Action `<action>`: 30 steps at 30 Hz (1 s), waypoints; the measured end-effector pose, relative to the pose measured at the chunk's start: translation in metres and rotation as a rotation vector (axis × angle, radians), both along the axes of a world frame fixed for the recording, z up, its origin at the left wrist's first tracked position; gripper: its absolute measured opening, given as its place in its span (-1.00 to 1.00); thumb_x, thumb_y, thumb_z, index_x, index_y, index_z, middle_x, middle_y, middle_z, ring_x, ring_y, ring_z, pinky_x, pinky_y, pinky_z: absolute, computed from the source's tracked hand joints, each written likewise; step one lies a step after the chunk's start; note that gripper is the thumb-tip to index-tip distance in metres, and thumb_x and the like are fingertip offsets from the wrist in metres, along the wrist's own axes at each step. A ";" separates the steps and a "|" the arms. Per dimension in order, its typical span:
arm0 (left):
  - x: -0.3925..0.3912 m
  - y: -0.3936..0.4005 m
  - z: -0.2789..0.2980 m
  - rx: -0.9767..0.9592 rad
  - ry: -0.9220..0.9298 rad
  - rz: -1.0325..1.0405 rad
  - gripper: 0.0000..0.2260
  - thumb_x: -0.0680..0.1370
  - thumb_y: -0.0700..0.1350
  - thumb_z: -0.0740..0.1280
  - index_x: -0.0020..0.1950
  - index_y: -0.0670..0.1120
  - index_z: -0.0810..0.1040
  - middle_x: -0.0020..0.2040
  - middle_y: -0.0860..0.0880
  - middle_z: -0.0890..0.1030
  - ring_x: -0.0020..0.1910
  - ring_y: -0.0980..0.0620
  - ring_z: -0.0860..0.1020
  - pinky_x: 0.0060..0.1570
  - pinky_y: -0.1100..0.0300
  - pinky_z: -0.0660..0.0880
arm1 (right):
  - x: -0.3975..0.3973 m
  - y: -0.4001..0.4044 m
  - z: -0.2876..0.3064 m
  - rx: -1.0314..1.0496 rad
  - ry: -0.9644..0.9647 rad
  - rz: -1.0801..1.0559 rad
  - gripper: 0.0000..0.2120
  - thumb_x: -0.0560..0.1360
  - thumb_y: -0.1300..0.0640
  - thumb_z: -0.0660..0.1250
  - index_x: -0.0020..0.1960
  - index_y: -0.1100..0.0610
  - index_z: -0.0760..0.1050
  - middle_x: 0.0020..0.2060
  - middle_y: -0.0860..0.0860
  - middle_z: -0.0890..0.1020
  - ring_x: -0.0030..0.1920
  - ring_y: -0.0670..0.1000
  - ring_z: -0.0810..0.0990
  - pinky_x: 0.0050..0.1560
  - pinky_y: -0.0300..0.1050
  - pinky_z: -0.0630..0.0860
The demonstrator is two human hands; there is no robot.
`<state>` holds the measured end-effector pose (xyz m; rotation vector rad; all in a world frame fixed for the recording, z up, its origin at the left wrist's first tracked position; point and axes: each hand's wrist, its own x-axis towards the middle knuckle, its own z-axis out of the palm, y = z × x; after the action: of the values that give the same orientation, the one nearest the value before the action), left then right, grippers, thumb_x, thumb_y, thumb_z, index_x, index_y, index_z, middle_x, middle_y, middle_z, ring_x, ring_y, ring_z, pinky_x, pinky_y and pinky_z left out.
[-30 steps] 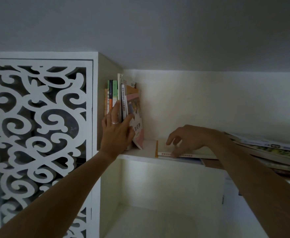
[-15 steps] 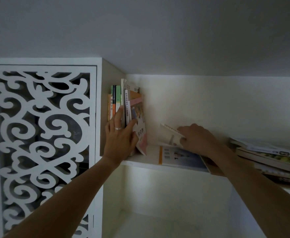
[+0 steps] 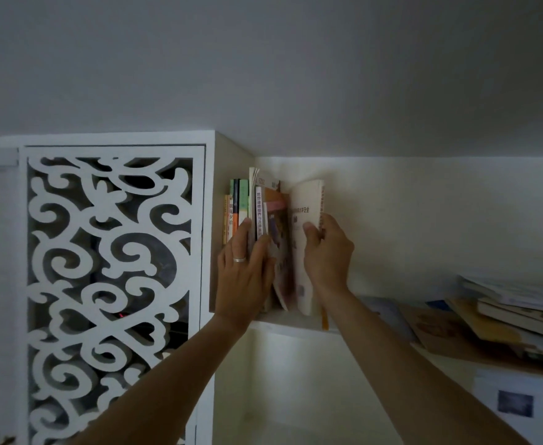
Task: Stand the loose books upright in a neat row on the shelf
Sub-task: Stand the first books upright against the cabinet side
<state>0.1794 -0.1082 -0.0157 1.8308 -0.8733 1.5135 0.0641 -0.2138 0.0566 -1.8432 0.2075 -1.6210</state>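
Several books stand in a row [image 3: 246, 207] at the left end of the white shelf [image 3: 291, 325], against the cabinet side. My left hand [image 3: 244, 274], wearing a ring, presses flat against their spines and front covers. My right hand [image 3: 326, 252] grips a white book [image 3: 305, 239], held upright at the right end of the row, thumb on its cover and fingers behind it. Between the two hands an orange-and-pink book [image 3: 279, 252] leans slightly. A messy stack of loose books [image 3: 514, 319] lies flat on the shelf at the right.
A white cabinet door with scrolled cut-outs [image 3: 109, 284] fills the left. Another flat book [image 3: 389, 313] lies on the shelf behind my right forearm. Below the shelf is an open white compartment [image 3: 295, 396]. The ceiling is close above.
My right hand lifted the white book from the flat pile, turned it upright and carried it left to the end of the row. My left hand stayed on the standing books.
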 end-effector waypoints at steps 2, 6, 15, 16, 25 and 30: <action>-0.001 0.000 0.000 -0.008 -0.028 -0.011 -0.70 0.67 0.03 0.23 0.39 -0.01 0.42 0.59 -0.21 0.24 0.51 -0.21 0.32 0.38 -0.13 0.38 | 0.002 0.008 -0.002 -0.046 0.004 0.104 -0.83 0.65 0.17 0.30 0.13 0.25 0.57 -0.02 0.13 0.69 -0.04 0.08 0.67 -0.25 -0.61 0.32; -0.003 0.000 0.000 0.002 -0.091 0.005 -0.61 0.73 0.05 0.11 0.49 -0.06 0.46 0.60 -0.21 0.24 0.56 -0.17 0.29 0.41 -0.13 0.40 | 0.006 0.017 -0.014 -0.229 0.232 0.321 -0.61 0.67 0.02 0.26 0.49 0.05 0.42 0.30 -0.03 0.62 0.21 -0.14 0.61 0.09 -0.53 0.47; -0.003 0.001 -0.001 0.000 -0.031 -0.113 -0.48 0.68 0.13 0.05 0.60 -0.05 0.28 0.61 -0.22 0.20 0.54 -0.19 0.32 0.45 -0.15 0.32 | -0.005 -0.012 -0.029 -0.207 0.684 0.699 -0.26 0.70 0.01 0.20 0.60 -0.33 -0.26 0.63 -0.23 0.00 0.55 -0.07 0.23 0.37 -0.11 0.40; -0.004 0.001 -0.001 0.000 -0.026 -0.135 -0.48 0.69 0.15 0.02 0.61 -0.02 0.25 0.61 -0.22 0.19 0.54 -0.20 0.32 0.45 -0.14 0.30 | -0.003 -0.018 -0.029 -0.219 0.717 0.742 -0.20 0.68 0.05 0.24 0.59 -0.35 -0.28 0.63 -0.25 -0.04 0.57 -0.11 0.19 0.37 -0.14 0.38; -0.001 0.002 -0.003 0.078 -0.033 -0.063 -0.51 0.64 0.05 0.28 0.58 0.08 0.38 0.61 -0.22 0.14 0.57 -0.24 0.23 0.47 -0.22 0.31 | 0.014 0.001 -0.048 -0.411 0.622 0.250 -0.19 0.57 0.24 0.31 0.63 -0.07 -0.09 0.52 0.11 0.34 0.48 0.15 0.39 0.44 0.20 0.40; 0.000 0.004 -0.003 0.107 -0.048 -0.018 -0.63 0.62 0.04 0.36 0.41 0.02 0.50 0.60 -0.25 0.18 0.56 -0.29 0.25 0.42 -0.25 0.35 | -0.006 0.012 -0.057 -0.468 0.784 0.048 -0.27 0.56 0.11 0.35 0.60 -0.08 0.04 0.15 0.09 0.60 0.08 0.17 0.62 0.07 0.15 0.59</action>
<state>0.1792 -0.1047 -0.0186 1.8639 -1.0091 1.5312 0.0579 -0.2017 -0.0001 -2.7562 0.1180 -0.8752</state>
